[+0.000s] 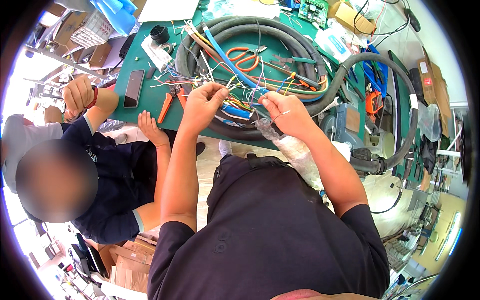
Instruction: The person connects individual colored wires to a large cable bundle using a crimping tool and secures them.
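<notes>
Head view, inspected from the work outward: a bundle of thin coloured wires fans out at the centre of the green table, between my two hands. My left hand has its grip pinched on a few strands at the bundle's 9 o'clock side. My right hand has its grip closed on a thin wire at the 3 o'clock side, and a piece of clear plastic wrap hangs below its wrist.

The wires emerge from a thick dark coiled hose that loops round the work from 12 o'clock. Orange-handled scissors lie inside the coil at 12 o'clock, just beyond the wires. Orange-handled pliers lie at 9 o'clock, just beside my left hand. A black phone lies further out at 9 o'clock.

A seated person in dark clothing is at 8 o'clock; one hand of theirs rests on the table edge, well clear of the wires.
</notes>
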Motion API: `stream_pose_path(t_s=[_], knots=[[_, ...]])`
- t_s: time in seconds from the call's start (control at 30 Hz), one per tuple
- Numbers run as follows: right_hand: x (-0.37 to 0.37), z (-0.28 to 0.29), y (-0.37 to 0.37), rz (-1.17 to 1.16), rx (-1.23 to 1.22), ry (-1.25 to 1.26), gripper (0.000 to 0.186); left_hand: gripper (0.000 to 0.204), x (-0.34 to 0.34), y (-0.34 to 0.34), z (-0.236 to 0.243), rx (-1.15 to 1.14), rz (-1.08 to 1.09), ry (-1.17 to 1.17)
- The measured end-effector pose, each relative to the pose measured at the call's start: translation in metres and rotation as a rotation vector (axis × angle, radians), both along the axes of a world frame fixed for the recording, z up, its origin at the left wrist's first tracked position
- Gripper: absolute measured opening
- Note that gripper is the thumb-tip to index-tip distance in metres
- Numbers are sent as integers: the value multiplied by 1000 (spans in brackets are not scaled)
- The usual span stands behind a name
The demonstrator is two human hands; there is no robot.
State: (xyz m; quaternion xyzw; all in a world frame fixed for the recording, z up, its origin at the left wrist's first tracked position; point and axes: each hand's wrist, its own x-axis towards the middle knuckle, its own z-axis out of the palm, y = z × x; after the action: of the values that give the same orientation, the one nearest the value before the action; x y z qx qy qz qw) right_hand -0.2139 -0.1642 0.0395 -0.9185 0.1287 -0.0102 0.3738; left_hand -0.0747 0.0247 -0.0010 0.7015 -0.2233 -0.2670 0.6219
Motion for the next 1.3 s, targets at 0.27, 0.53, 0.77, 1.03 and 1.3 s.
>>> stream_pose_path(t_s=[0.27, 0.53, 0.77, 1.03, 1.3], knots=[[3, -4, 7, 32, -259, 12, 22, 23, -2, -2, 2, 68, -59, -108], [6, -3, 8, 13, -285, 5, 22, 21, -1, -2, 2, 59, -104, -109], [5, -5, 10, -6, -280, 28, 22, 22, -3, -1, -3, 21, -99, -152], [5, -7, 11, -4, -276, 41, 22, 22, -3, 0, -2, 49, -95, -166], [5, -6, 8, -7, -282, 36, 22, 22, -3, -3, 2, 52, -103, -184]])
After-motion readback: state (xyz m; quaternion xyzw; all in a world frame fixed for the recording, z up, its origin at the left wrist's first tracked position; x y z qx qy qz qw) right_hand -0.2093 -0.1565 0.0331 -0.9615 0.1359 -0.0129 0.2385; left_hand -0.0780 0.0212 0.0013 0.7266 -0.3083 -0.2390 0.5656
